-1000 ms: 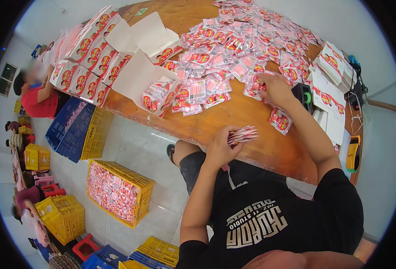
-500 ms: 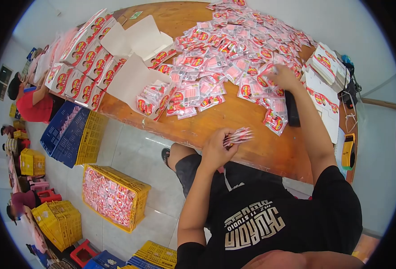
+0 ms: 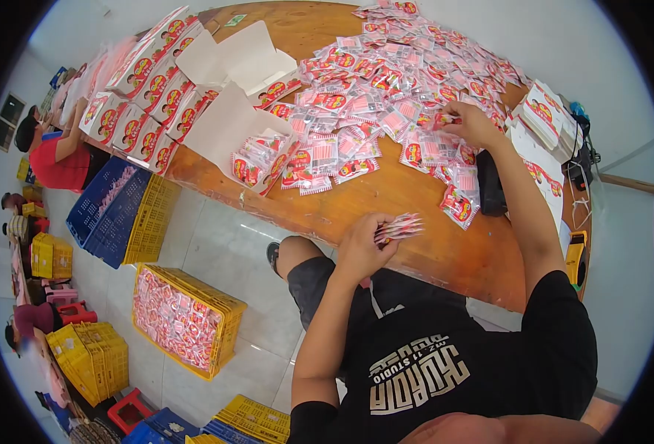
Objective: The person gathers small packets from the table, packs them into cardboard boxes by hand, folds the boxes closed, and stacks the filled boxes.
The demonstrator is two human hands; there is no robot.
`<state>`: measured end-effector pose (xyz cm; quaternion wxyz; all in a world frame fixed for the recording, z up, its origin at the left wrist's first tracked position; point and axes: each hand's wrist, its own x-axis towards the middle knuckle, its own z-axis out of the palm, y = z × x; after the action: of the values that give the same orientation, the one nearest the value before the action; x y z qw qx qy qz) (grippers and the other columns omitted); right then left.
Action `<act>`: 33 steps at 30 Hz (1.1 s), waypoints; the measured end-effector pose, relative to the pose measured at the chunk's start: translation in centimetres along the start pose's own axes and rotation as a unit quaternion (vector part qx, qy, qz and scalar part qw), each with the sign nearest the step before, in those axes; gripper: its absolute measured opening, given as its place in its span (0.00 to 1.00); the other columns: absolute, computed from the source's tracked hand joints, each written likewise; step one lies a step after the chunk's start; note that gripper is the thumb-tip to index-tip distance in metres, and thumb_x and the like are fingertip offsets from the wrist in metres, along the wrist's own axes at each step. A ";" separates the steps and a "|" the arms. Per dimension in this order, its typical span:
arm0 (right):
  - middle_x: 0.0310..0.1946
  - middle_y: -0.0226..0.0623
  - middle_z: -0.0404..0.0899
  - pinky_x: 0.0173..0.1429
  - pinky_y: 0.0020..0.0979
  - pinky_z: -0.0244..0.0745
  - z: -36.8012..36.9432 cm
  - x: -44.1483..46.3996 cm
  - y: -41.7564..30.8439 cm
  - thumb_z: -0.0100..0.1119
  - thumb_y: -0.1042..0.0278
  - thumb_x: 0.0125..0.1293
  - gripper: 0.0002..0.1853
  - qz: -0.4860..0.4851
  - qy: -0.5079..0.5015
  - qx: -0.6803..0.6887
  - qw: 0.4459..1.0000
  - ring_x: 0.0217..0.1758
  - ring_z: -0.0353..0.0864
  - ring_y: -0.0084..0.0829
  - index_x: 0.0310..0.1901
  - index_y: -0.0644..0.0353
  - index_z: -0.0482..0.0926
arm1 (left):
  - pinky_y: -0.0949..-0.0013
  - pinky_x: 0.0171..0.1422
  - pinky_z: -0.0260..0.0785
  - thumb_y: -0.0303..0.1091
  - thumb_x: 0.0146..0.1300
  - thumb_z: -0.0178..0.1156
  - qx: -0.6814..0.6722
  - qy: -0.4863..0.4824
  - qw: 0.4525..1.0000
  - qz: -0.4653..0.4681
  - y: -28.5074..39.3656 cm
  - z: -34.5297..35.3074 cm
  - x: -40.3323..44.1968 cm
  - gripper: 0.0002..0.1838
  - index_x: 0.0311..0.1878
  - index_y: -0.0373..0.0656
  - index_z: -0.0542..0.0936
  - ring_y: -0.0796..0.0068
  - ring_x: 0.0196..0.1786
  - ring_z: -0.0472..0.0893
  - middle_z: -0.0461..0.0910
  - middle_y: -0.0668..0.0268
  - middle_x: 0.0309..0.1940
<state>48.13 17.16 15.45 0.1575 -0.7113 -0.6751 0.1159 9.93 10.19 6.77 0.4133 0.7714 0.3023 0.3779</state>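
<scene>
My left hand point(image 3: 366, 246) is closed round a small stack of candy-like packets point(image 3: 401, 228), held edge-on above the table's front edge. Farther off, my right hand point(image 3: 472, 123) pinches a red-and-clear packet point(image 3: 442, 120) at the near side of a big heap of the same packets point(image 3: 393, 96). An open white box point(image 3: 223, 122) with several packets inside stands left of the heap. Below the heap's right end, a single packet point(image 3: 459, 207) lies flat on the wooden table point(image 3: 386, 196).
Closed printed boxes point(image 3: 146, 96) are stacked at the left. Flat cartons point(image 3: 541, 111) and a black object point(image 3: 491, 185) lie at the right. On the floor stand a yellow crate point(image 3: 227, 325) full of packets and blue crates point(image 3: 105, 211). A person in red point(image 3: 57, 159) works beyond.
My right hand has come slightly nearer and its fingers have closed on a packet at the heap. My left hand keeps its stack, almost unmoved. The whole view has shifted slightly.
</scene>
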 end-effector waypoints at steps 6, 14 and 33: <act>0.49 0.27 0.86 0.60 0.27 0.78 -0.6 -3.4 -6.9 0.73 0.72 0.67 0.23 0.119 -0.067 0.358 0.924 0.51 0.83 0.19 0.62 0.64 0.80 | 0.55 0.53 0.78 0.30 0.55 0.76 0.000 -0.014 1.000 -0.010 0.0 -0.1 0.1 0.22 0.52 0.42 0.80 0.51 0.47 0.85 0.84 0.55 0.45; 0.42 0.30 0.86 0.53 0.30 0.81 8.2 -10.0 -12.7 0.77 0.66 0.66 0.18 -0.027 -0.171 0.259 0.950 0.45 0.82 0.20 0.55 0.60 0.84 | 0.58 0.64 0.78 0.34 0.53 0.83 0.087 0.122 0.986 0.067 -0.5 0.7 0.4 0.56 0.82 0.41 0.59 0.58 0.61 0.85 0.82 0.54 0.58; 0.38 0.51 0.89 0.50 0.48 0.84 5.9 -4.6 -2.0 0.67 0.52 0.70 0.20 0.201 0.134 0.107 0.965 0.44 0.92 0.43 0.56 0.54 0.85 | 0.56 0.64 0.78 0.38 0.55 0.81 0.035 -0.047 0.998 -0.013 -0.8 -0.3 -0.1 0.47 0.76 0.39 0.69 0.55 0.59 0.86 0.82 0.51 0.60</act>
<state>43.74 13.05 10.55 0.2945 -0.8206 -0.4747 0.1203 9.53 10.62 6.12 0.4047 0.7982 0.3057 0.3250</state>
